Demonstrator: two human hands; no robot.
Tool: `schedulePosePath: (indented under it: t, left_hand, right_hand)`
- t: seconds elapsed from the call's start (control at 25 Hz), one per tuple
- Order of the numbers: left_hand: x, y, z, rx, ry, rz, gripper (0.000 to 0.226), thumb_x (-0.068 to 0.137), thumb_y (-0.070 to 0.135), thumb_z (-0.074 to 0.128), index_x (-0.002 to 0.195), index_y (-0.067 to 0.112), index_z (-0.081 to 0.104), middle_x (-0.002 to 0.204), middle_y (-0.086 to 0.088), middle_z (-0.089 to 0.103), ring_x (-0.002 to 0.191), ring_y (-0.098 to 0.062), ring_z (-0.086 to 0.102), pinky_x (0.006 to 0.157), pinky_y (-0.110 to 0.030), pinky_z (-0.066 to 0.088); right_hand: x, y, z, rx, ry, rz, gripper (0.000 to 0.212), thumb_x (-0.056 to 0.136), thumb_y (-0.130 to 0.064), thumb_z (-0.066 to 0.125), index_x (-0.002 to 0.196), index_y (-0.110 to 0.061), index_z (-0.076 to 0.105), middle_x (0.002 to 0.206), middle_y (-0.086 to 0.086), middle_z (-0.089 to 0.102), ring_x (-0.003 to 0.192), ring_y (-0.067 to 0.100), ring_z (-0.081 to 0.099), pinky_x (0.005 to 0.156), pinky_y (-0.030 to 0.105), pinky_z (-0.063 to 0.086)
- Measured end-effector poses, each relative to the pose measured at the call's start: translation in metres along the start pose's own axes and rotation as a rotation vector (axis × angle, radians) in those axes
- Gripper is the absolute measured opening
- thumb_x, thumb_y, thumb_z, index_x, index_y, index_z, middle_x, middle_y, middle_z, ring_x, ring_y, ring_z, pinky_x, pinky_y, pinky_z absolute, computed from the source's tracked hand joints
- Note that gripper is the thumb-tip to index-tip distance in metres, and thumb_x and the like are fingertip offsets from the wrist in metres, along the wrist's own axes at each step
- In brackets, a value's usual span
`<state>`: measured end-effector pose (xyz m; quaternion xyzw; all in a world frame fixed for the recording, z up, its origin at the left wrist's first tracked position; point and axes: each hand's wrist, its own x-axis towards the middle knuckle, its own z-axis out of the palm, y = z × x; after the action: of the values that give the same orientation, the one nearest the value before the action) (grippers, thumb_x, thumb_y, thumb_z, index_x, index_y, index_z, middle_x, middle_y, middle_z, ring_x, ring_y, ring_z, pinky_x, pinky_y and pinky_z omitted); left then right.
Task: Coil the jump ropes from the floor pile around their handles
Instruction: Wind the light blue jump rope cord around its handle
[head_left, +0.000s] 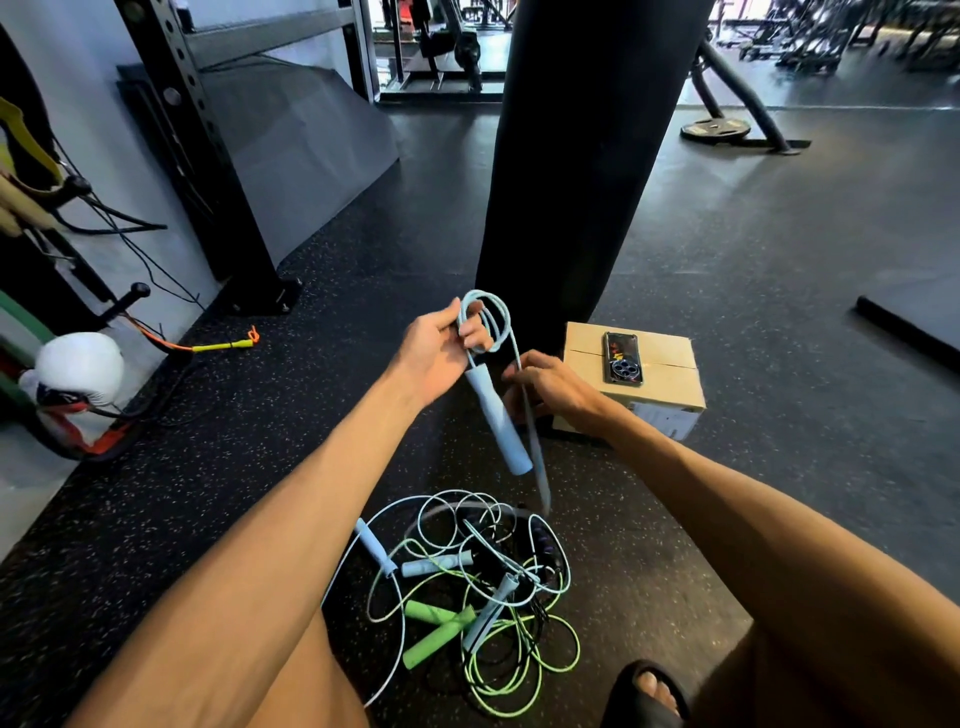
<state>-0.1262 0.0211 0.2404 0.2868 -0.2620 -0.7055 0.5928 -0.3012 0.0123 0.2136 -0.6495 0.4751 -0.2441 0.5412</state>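
Above the floor pile (467, 587) our left hand (436, 353) pinches blue rope loops (488, 314); our right hand (550, 384) grips the tail (535, 457), winding next.

Dim gym, floor glare (wide-angle edge warp)

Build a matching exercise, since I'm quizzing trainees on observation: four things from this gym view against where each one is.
Things:
1. phone
2. white boxing glove
3. green handles
4. raised blue handle

Places:
A. in the floor pile
B. below the blue rope loops that the left hand grips
C. on the cardboard box
D. far left of the view

Pairs: 1-C, 2-D, 3-A, 4-B
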Motion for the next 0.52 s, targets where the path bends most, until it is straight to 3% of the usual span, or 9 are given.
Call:
schedulePosePath:
  t: [0.12,0.28,0.4,0.52]
  left_hand:
    - [0.005,0.003,-0.002,0.055,0.098,0.145,0.032,0.105,0.015,0.031,0.094,0.0,0.058,0.07,-0.006,0.046,0.062,-0.016,0.047,0.069,-0.03,0.044]
    - [0.009,0.001,-0.008,0.225,0.29,0.308,0.027,0.104,0.012,0.04,0.089,0.001,0.061,0.068,-0.007,0.056,0.061,-0.017,0.059,0.073,-0.033,0.056]
    - [0.012,-0.003,-0.019,0.472,0.413,0.406,0.024,0.102,0.014,0.046,0.086,0.005,0.062,0.06,0.0,0.063,0.057,-0.015,0.065,0.067,-0.028,0.057]
    - [0.013,-0.009,-0.024,0.781,0.407,0.513,0.02,0.1,0.012,0.05,0.086,0.002,0.061,0.056,-0.002,0.065,0.05,-0.013,0.065,0.06,-0.022,0.054]
  right_hand:
    - [-0.006,0.001,0.007,-0.094,-0.059,0.059,0.006,0.099,-0.012,0.051,0.1,-0.007,0.053,0.082,0.008,0.063,0.074,0.021,0.062,0.067,0.033,0.052]
    - [-0.01,0.004,0.01,-0.122,-0.139,0.053,0.01,0.102,-0.009,0.047,0.093,-0.005,0.047,0.076,0.017,0.067,0.064,0.029,0.067,0.055,0.032,0.058]
    - [-0.002,0.009,0.01,-0.326,-0.11,-0.051,0.011,0.101,-0.017,0.052,0.1,-0.006,0.054,0.075,0.011,0.065,0.059,0.02,0.062,0.051,0.026,0.052]
    - [0.001,0.005,0.011,-0.477,-0.089,-0.21,0.014,0.099,-0.023,0.055,0.102,-0.011,0.063,0.083,0.009,0.066,0.07,0.02,0.062,0.061,0.031,0.052]
